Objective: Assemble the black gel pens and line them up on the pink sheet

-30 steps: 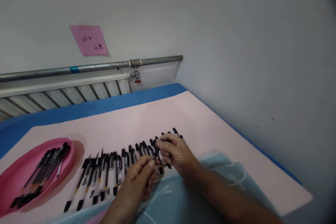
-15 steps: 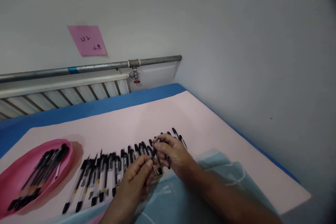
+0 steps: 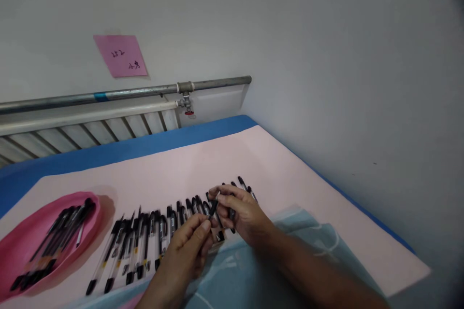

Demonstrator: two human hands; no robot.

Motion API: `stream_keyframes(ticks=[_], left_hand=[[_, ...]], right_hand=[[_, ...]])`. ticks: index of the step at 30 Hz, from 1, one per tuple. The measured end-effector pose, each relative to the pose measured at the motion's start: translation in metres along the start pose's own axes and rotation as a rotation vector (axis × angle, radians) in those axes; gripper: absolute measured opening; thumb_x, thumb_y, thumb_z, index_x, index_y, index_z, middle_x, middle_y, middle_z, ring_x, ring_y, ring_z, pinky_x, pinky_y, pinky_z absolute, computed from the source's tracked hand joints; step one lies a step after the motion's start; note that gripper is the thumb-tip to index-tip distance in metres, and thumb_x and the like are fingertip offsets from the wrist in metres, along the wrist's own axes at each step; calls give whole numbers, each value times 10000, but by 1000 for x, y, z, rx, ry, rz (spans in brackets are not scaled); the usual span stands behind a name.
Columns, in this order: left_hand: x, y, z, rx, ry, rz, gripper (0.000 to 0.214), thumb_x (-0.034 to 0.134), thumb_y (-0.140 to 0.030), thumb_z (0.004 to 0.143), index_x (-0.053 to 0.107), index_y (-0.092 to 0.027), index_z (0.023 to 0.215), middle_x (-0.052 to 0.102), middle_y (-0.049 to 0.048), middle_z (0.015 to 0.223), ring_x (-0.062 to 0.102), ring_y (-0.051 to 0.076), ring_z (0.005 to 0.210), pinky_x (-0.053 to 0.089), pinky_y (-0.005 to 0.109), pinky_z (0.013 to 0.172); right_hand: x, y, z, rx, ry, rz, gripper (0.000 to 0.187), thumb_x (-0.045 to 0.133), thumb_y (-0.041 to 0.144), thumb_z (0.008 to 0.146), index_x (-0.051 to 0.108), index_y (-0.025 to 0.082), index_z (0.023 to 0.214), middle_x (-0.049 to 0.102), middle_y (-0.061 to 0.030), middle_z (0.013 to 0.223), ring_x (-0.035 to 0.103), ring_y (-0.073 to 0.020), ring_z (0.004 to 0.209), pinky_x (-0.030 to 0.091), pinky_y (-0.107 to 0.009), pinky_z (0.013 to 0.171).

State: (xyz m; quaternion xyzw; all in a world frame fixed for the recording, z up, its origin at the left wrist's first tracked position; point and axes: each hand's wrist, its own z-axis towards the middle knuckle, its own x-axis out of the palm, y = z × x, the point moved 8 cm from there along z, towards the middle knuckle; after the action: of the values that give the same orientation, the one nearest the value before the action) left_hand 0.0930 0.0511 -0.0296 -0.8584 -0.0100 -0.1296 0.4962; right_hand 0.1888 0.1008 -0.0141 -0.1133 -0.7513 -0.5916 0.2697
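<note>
My left hand (image 3: 192, 244) pinches a short black pen part (image 3: 213, 208) between thumb and fingertips, tilted up to the right. The thumb and forefinger of my right hand (image 3: 244, 210) close around its upper end, where a small pale tip shows. Another dark piece (image 3: 231, 213) sits against the curled fingers of my right hand; its kind is unclear. Beneath and left of my hands lies a row of clear-barrelled pens (image 3: 145, 239) with black caps, some partly hidden by my left hand. Several more pens (image 3: 239, 182) lie beyond my right hand.
A pink oval basin (image 3: 92, 239) at the left holds several black-capped pens (image 3: 60, 234). Pale pink sheeting (image 3: 203, 159) covers the blue-edged table (image 3: 217, 125). Light blue cloth (image 3: 304, 224) lies at the near side. Behind are a radiator (image 3: 108, 130), a pipe (image 3: 145, 91) and walls.
The right fingertips have shifted slightly along the black pen part, so more of its upper end shows. My left hand and the pens on the table are almost unmoved.
</note>
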Motion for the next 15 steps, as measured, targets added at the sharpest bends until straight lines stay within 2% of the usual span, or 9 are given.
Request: stream_keyframes(ticks=[4, 8, 10, 12, 15], left_hand=[[0, 3, 1, -11, 21, 31, 395, 593, -556, 663, 523, -197, 815, 315, -103, 462, 177, 12, 347, 90, 149, 346], [3, 5, 1, -19, 75, 65, 375, 563, -548, 696, 524, -197, 822, 322, -102, 474, 171, 11, 338, 86, 154, 339], [2, 5, 1, -27, 59, 68, 393, 576, -556, 678, 528, -197, 828, 326, -103, 479, 170, 10, 338, 77, 151, 338], [1, 4, 1, -31, 43, 57, 397, 578, -555, 675, 533, -196, 837, 322, -104, 479, 166, 9, 337, 75, 150, 339], [0, 4, 1, -33, 41, 28, 357, 553, -525, 715, 531, -196, 850, 322, -103, 481, 159, 8, 334, 80, 151, 341]], right_hand=[[-5, 2, 1, -6, -68, -29, 184, 674, 298, 667, 577, 156, 733, 447, 59, 504, 351, -38, 402, 234, -164, 352], [-20, 20, 4, -98, -169, 38, 195, 683, 269, 640, 573, 156, 753, 566, 7, 703, 384, -28, 442, 206, -149, 338], [-28, 28, 6, -132, -215, 70, 193, 672, 273, 643, 555, 166, 752, 571, 8, 712, 386, -28, 433, 192, -146, 330], [-31, 31, 6, -118, -213, 50, 183, 665, 271, 643, 540, 165, 725, 559, 17, 676, 381, -26, 419, 182, -145, 324], [-21, 21, 4, -14, -114, -87, 164, 649, 272, 654, 557, 152, 717, 503, 40, 551, 360, -32, 397, 187, -149, 322]])
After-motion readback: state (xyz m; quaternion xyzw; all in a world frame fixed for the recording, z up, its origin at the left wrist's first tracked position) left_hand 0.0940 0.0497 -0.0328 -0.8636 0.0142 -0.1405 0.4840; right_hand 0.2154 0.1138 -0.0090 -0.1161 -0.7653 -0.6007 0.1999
